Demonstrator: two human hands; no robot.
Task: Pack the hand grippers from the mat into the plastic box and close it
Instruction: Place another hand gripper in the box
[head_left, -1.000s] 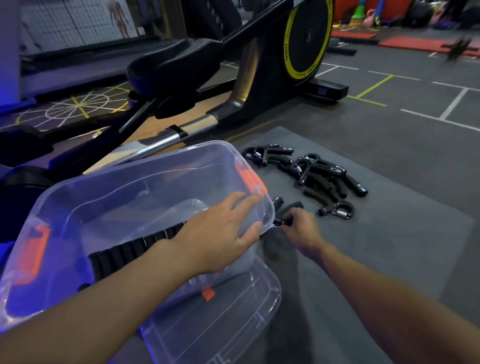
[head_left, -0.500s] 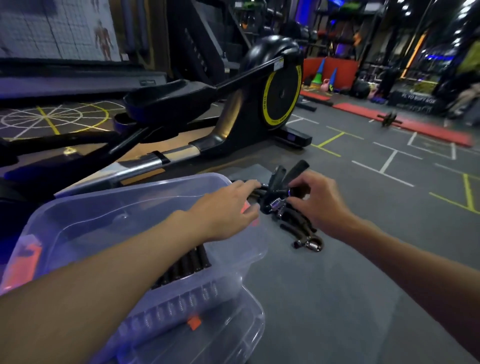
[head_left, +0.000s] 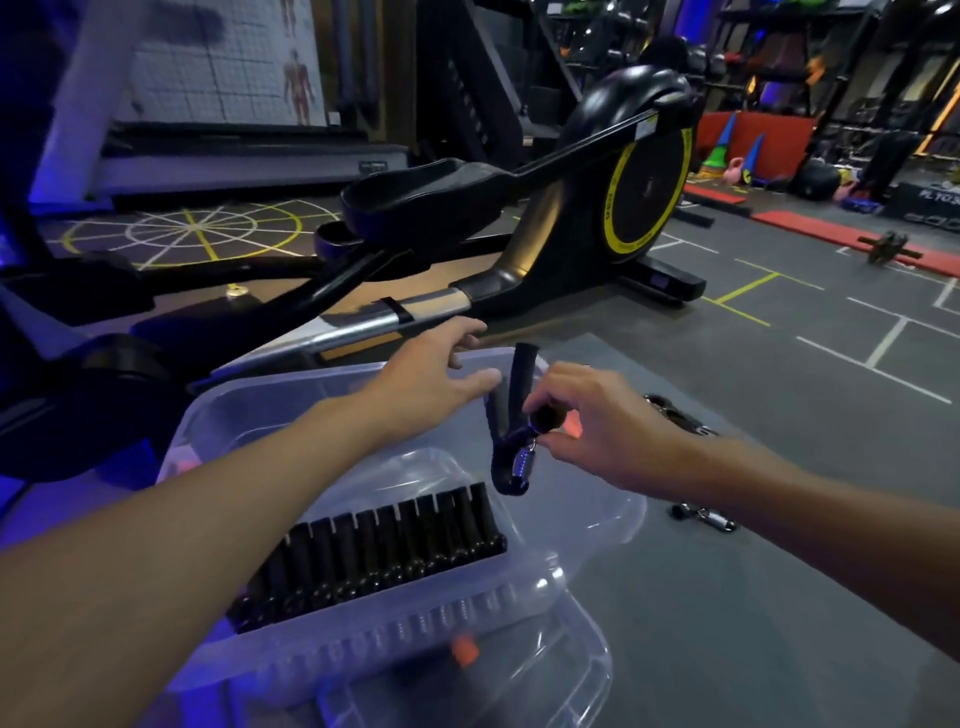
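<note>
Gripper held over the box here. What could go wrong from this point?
1. The right hand pinches the hand gripper only at its knob end above the plastic box; it may slip or land askew beside the packed row.
2. The box rests on its lid and the open left hand does not grip it, so it may shift.
3. Loose grippers on the mat lie partly behind the right forearm and may be missed.
</note>
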